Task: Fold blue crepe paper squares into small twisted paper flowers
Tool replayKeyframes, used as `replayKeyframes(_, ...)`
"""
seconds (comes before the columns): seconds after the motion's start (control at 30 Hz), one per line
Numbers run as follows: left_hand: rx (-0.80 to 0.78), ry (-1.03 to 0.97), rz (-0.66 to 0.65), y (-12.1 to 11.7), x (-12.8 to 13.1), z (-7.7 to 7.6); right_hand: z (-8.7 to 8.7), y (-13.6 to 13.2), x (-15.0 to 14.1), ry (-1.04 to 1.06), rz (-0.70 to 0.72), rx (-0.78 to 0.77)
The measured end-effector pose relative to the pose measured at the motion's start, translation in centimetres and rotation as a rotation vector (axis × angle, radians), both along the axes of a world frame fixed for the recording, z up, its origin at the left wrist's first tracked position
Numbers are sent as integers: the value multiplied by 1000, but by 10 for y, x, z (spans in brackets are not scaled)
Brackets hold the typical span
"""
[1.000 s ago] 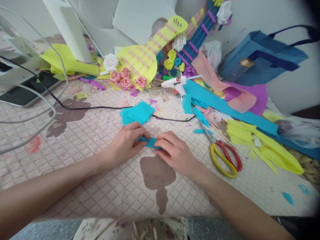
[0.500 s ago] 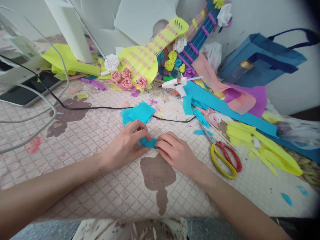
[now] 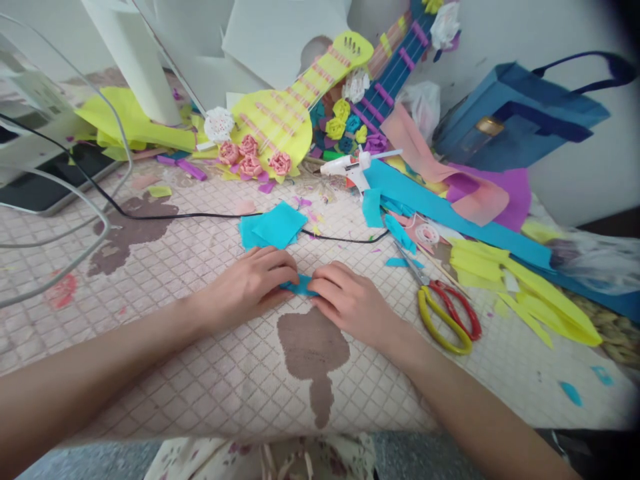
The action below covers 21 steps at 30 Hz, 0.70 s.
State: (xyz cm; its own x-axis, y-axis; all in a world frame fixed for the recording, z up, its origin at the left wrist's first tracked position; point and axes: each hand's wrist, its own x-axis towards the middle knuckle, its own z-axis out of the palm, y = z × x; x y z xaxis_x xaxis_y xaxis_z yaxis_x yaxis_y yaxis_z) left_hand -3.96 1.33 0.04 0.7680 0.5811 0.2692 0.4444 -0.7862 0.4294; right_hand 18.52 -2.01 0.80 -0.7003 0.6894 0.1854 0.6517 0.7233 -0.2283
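A small folded piece of blue crepe paper (image 3: 303, 286) lies low over the tablecloth between my two hands. My left hand (image 3: 255, 280) is closed on its left end, with the fingers bent over it. At the other end, my right hand (image 3: 347, 297) grips the paper with curled fingers, and the thumb is mostly hidden. Just beyond my hands lie several loose blue crepe paper squares (image 3: 280, 225), overlapping. Scissors (image 3: 447, 317) with one yellow and one red handle rest to the right of my right hand, blades pointing away.
A white glue gun (image 3: 350, 169) stands behind the squares, its black cord (image 3: 200, 215) crossing the table. Farther back leans a yellow paper-covered instrument (image 3: 280, 120) with pink flowers. Blue strips (image 3: 450, 207), yellow paper (image 3: 540, 287) and a blue bag (image 3: 515, 120) fill the right side.
My left hand's fingers have come down and closed over the left end of the blue paper. My right hand keeps its grip. The whole view has shifted slightly.
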Motion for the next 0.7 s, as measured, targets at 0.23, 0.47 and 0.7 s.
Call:
replayKeyframes(0.23, -55, -49, 51, -1, 2, 0, -2, 0, 1, 146, -46, -57)
replayKeyframes(0.47, -80, -126, 118, -4, 5, 0, -4, 2, -1, 314, -162, -205)
replayKeyframes(0.7, -151, -149, 287, -5, 11, 2, -6, 5, -6, 359, -275, -227)
